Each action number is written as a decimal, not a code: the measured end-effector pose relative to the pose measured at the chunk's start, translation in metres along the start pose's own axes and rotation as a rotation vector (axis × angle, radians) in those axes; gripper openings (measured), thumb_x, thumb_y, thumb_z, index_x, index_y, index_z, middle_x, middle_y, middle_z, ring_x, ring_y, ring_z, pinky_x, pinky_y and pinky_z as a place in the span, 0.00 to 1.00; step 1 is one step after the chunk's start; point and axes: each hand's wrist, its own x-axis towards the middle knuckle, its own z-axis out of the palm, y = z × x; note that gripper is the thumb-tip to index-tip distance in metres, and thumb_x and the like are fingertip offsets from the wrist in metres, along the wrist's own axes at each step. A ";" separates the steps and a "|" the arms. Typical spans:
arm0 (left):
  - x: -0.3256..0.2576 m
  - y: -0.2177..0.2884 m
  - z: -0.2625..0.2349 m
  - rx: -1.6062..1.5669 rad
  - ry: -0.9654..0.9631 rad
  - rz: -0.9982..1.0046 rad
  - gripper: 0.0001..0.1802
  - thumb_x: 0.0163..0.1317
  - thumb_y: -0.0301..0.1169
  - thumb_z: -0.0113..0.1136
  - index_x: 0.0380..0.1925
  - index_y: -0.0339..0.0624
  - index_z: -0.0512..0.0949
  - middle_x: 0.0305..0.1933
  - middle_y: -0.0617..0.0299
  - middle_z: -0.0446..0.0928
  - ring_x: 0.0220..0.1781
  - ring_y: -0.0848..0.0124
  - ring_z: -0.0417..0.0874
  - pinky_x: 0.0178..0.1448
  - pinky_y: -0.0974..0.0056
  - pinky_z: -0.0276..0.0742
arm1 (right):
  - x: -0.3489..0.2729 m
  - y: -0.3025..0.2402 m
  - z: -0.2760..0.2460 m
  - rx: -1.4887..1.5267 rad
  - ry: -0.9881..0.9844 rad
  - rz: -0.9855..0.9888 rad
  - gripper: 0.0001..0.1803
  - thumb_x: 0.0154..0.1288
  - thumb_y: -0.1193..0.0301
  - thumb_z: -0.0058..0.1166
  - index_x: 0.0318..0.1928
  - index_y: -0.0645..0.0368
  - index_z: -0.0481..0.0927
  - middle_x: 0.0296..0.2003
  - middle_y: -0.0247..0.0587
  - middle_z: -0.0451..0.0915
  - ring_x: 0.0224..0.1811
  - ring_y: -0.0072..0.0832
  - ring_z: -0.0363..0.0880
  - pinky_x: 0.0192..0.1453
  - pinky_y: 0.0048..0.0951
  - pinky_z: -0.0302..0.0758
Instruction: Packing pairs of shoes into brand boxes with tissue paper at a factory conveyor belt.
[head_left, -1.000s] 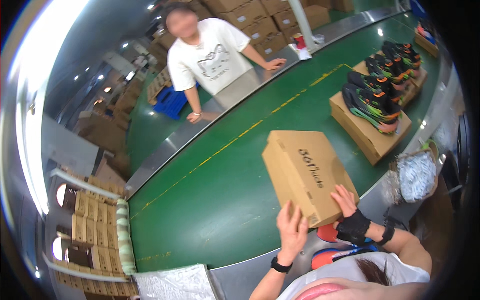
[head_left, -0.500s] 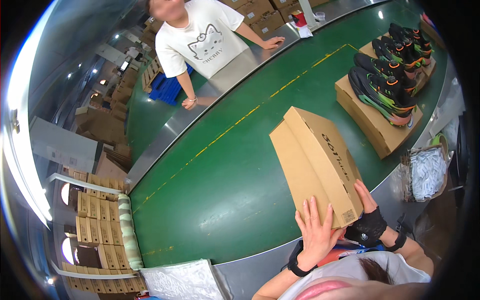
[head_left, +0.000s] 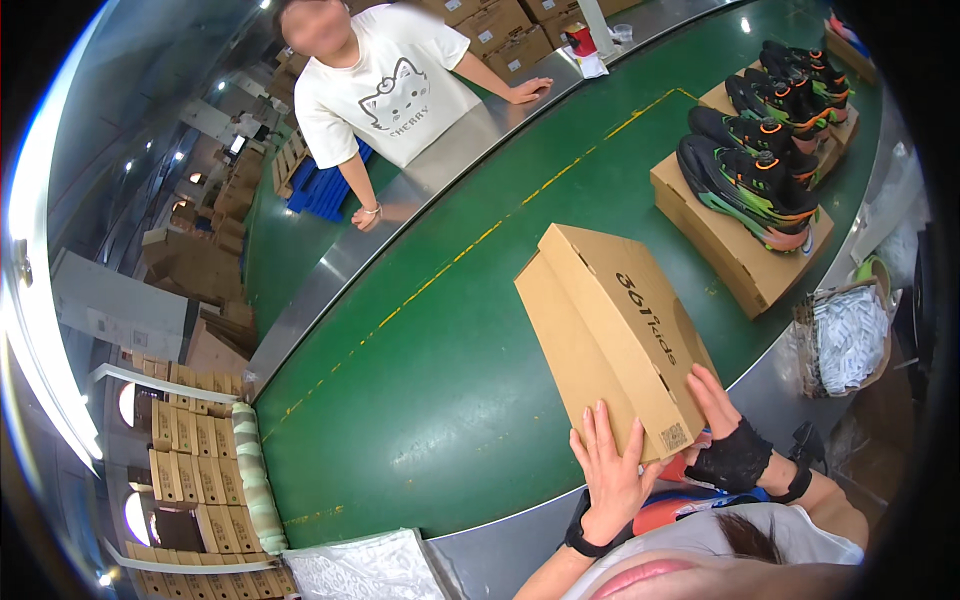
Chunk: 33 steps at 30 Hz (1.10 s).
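A brown cardboard shoebox (head_left: 590, 345), closed and tilted, is held between my two hands over the near side of the green belt. My left hand (head_left: 612, 470) presses its long fingers flat against the box's near left face. On the right, my right hand (head_left: 728, 445), in a black fingerless glove, grips the near right end, with part of its fingers hidden by the box. Several black, green and orange sneakers (head_left: 750, 195) stand on another shoebox (head_left: 715, 235) and on boxes behind it, to the right of the held one.
A carton of white paper packets (head_left: 848, 340) is at the right edge. A clear plastic sheet stack (head_left: 370, 570) lies near left. Shelved shoeboxes (head_left: 190, 475) stand at left. Across the belt (head_left: 400, 400), a person (head_left: 400, 100) leans on the metal rim, beside a red cup (head_left: 578, 42).
The view has shifted slightly, so most things sit a little further left. Both hands keep their grip on the shoebox, whose tilt has changed only slightly.
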 end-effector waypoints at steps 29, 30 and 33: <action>-0.078 -0.090 -0.071 -0.137 0.544 -0.441 0.26 0.57 0.28 0.47 0.55 0.30 0.57 0.53 0.40 0.64 0.55 0.52 0.67 0.56 0.57 0.61 | 0.011 0.002 0.002 1.222 0.368 0.492 0.34 0.43 0.75 0.55 0.54 0.53 0.59 0.45 0.39 0.70 0.47 0.33 0.71 0.42 0.38 0.76; -0.089 -0.099 -0.068 -0.131 0.551 -0.445 0.26 0.57 0.28 0.47 0.55 0.30 0.57 0.53 0.40 0.64 0.55 0.52 0.67 0.56 0.57 0.61 | 0.008 0.018 0.004 1.324 0.437 0.503 0.33 0.44 0.77 0.52 0.54 0.49 0.59 0.47 0.39 0.68 0.47 0.36 0.71 0.42 0.50 0.74; -0.132 -0.127 -0.057 -0.237 0.474 -0.638 0.22 0.57 0.25 0.45 0.53 0.33 0.62 0.48 0.45 0.71 0.50 0.60 0.73 0.53 0.64 0.65 | -0.011 0.107 0.002 1.415 0.320 0.598 0.29 0.47 0.75 0.50 0.53 0.48 0.58 0.42 0.40 0.70 0.40 0.39 0.73 0.37 0.58 0.72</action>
